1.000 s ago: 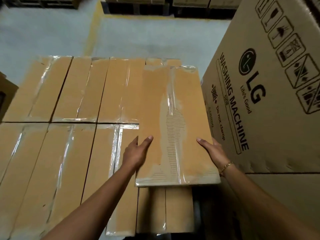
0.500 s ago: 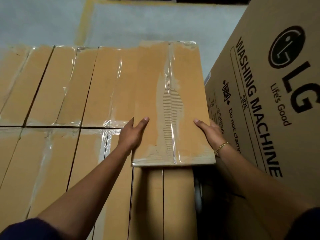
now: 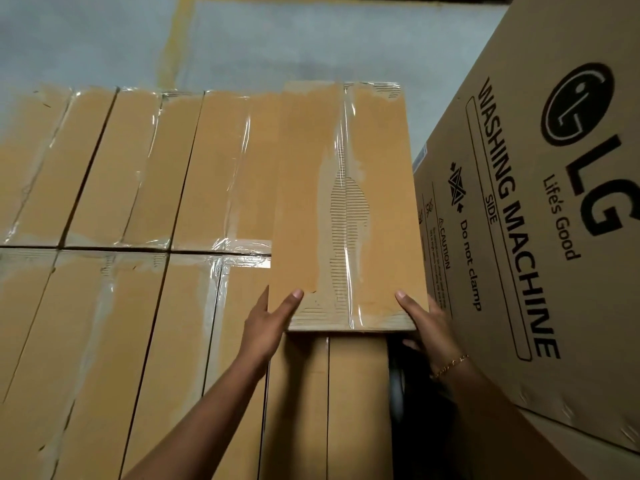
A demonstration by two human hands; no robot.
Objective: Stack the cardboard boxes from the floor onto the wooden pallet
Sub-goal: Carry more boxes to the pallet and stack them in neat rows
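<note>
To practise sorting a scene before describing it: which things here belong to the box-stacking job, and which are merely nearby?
Job: taped cardboard box, gripped by left hand and right hand; layer of stacked boxes beneath and beside it.
Nearby: LG washing machine carton; yellow floor line; bracelet.

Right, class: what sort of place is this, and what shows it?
Probably a warehouse or stockroom: rows of taped cardboard boxes, a big washing machine carton, and a concrete floor with a painted yellow line.
</note>
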